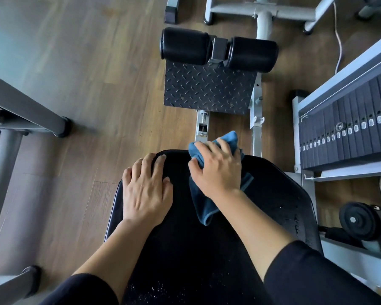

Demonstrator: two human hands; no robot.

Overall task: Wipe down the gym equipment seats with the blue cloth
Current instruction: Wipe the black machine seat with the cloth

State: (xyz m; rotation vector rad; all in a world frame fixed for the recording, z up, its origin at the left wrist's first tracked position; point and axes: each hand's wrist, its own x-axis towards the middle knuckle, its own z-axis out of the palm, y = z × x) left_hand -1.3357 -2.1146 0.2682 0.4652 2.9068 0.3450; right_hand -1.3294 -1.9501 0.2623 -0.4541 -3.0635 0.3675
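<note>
Right hand (218,166), fingers curled gripping the cloth (207,201) at the seat's (273,190) far edge; left hand (146,190), fingers spread, steadies. Sweep flat toward the droplets (295,219).

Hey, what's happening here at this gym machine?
A person is leaning over a black padded seat and wiping it. Their right hand grips a bunched blue cloth and presses it against the far end of the seat. The left hand rests flat on the pad beside it, fingers spread. Small droplets show on the seat's right side, so that part doesn't look wiped dry yet.
</note>
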